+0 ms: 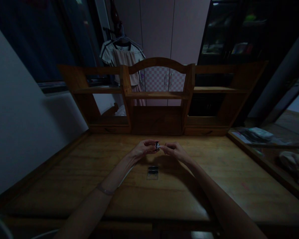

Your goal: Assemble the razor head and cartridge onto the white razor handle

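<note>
Just above the wooden desk (94, 166), my left hand (144, 148) is closed on a small black-and-white object (157, 146), gripping it between thumb and fingers. Its exact kind is too small and dim to make out. From the other side, the pinched fingertips of my right hand (173, 150) meet the object's right end. A thin white cord (126, 176) runs along my left wrist toward the desk's front. Nearer to me than both hands, a small clear case (152, 176) with a dark part along its back lies on the desktop.
A wooden shelf unit (156, 96) with small drawers stands along the desk's back edge. To the left is a white wall (27, 122). Beyond a raised wooden edge at right lie plastic-wrapped items (257, 135) and crumpled cloth (292, 164). The room is dim.
</note>
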`<state>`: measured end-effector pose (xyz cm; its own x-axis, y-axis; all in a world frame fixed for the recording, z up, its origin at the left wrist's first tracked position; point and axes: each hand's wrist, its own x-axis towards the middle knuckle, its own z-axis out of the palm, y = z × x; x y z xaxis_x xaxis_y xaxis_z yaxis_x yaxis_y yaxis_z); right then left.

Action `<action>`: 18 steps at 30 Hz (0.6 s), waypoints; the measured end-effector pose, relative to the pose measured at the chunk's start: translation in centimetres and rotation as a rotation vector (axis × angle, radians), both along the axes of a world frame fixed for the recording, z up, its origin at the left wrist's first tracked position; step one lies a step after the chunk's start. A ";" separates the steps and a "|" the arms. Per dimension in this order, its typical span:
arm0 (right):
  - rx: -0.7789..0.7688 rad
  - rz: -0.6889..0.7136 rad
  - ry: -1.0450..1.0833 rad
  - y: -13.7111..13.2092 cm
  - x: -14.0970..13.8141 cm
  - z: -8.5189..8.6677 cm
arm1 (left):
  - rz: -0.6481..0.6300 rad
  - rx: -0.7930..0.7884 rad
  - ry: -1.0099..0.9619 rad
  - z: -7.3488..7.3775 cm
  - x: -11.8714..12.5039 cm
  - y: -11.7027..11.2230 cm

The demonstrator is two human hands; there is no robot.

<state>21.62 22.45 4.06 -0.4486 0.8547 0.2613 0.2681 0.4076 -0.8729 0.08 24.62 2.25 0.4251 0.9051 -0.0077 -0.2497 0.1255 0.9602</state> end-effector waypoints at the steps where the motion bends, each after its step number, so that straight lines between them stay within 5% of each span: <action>1: 0.007 -0.007 -0.005 0.0 0.0 -0.1 | 0.005 0.006 0.000 0.0 0.0 0.0; 18: -0.053 -0.024 -0.050 0.1 0.1 -0.2 | 0.002 0.118 0.027 -0.3 0.3 -0.2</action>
<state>21.70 22.56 3.86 -0.4391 0.8774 0.1932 0.3215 0.3542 -0.8782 0.38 24.41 1.99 0.4245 0.9012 0.0870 -0.2235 0.0112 0.9746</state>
